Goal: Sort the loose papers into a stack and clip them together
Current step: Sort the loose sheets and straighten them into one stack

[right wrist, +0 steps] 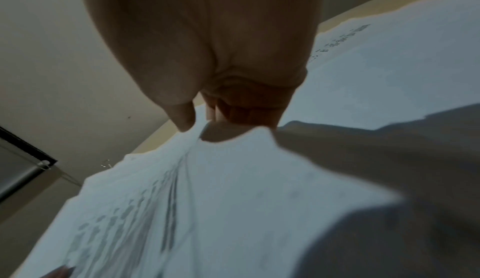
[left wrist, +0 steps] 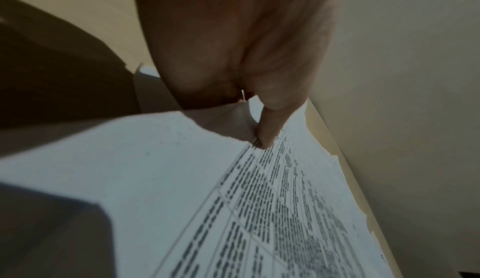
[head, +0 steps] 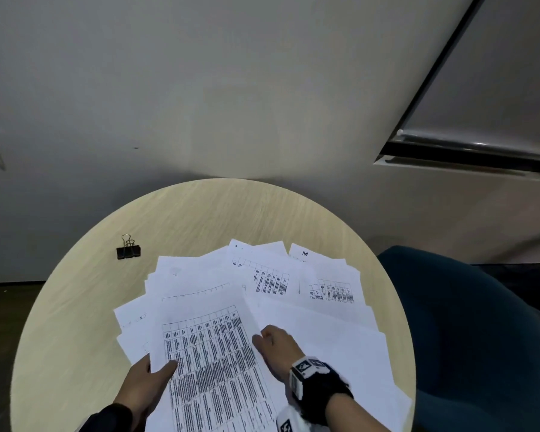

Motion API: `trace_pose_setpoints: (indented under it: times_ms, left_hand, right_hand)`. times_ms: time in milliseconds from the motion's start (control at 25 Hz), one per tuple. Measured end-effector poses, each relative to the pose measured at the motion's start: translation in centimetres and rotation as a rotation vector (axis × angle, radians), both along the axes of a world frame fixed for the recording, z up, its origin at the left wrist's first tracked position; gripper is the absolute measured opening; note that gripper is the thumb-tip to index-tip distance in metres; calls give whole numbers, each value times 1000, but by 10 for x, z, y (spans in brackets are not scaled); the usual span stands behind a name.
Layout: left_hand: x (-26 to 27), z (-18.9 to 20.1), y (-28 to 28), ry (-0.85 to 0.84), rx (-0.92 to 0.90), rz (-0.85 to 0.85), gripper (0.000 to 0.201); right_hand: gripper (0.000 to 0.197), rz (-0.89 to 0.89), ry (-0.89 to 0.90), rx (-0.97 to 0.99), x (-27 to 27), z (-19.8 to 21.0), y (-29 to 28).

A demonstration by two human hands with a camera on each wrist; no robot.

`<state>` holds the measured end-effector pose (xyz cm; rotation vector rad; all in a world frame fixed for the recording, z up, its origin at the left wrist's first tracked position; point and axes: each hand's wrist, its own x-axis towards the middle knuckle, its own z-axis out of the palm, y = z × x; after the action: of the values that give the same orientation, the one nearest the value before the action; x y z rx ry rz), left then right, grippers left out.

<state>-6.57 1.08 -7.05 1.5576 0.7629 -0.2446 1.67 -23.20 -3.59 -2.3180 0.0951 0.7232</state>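
Observation:
Loose white papers [head: 262, 285] lie fanned over a round wooden table [head: 85, 307]. The top sheet [head: 212, 363] carries a dense printed table and tilts toward me. My left hand [head: 156, 369] holds its left edge, with the thumb [left wrist: 267, 130] on top of the print and the fingers hidden beneath. At the sheet's right edge, my right hand [head: 268, 341] pinches the paper [right wrist: 221, 179] between thumb and curled fingers [right wrist: 241, 113]. A black binder clip [head: 128, 250] sits alone on the table at the far left, away from both hands.
A dark teal chair [head: 468, 332] stands against the table's right side. A grey wall runs behind the table, with a framed panel [head: 480, 120] at the upper right. Bare tabletop shows to the left of the papers, around the clip.

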Motion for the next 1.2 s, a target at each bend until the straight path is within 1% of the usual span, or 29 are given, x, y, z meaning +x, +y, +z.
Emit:
trace_pose_setpoints:
  times_ms: [80,120,160,200,240,280,360,440,480,520,560,640,680,800,880,960,1040,1120,1200]
  left_hand:
    - [-2,1,1,2,64,-44,21]
    - [-2,-1,3,4,74,-54,13]
    - [-2,1,2,2,71,-35,17]
    - [0,2,1,12,65,17,32]
    - [2,2,0,27,62,67,45]
    - [4,-1,-2,49,70,115,51]
    - [5,-9,-1,50,72,171,52]
    - [2,-22,1,33,-1,183,48]
    - [1,-25,1,29,-18,174,57]
    - [-1,-21,0,33,-31,145,61]
    - [-2,-20,0,19,-59,131,58]
    - [-4,-17,4,12,-55,52,25]
    - [-5,-14,4,27,-36,37,20]
    - [-5,-22,5,39,28,58,24]
    - [-3,-20,3,44,11,103,27]
    - [-3,-22,5,37,-1,139,24]
    - [-3,-18,11,30,31,150,21]
    - [-3,-15,18,25,61,144,19]
    - [-2,-12,22,17,42,187,23]
  right_hand:
    - [18,-152,-52,60,9,1,-9]
    - [13,-215,-107,26,17,-2,-20]
    - [27,-235,-163,-62,26,-5,-33]
    - [51,-190,-156,-200,36,-9,-48]
    - [75,-133,-98,-331,41,-10,-61]
    - [93,-78,-18,-446,45,-12,-75]
    - [113,18,111,-561,48,-14,-97]
    - [124,103,150,-604,45,-17,-113]
    - [128,127,143,-621,43,-19,-117]
    - [130,142,127,-640,42,-21,-120]
    - [130,153,117,-657,40,-22,-120]
    - [129,153,114,-680,37,-22,-117]
    - [127,149,112,-689,35,-22,-116]
    - [113,161,70,-706,30,-20,-111]
    - [108,192,11,-713,29,-20,-112]
    - [117,208,-30,-660,36,-19,-117]
    - [127,230,-25,-619,47,-17,-121]
    - [133,297,-6,-654,59,-16,-121]
    - [138,370,4,-698,68,-20,-119]
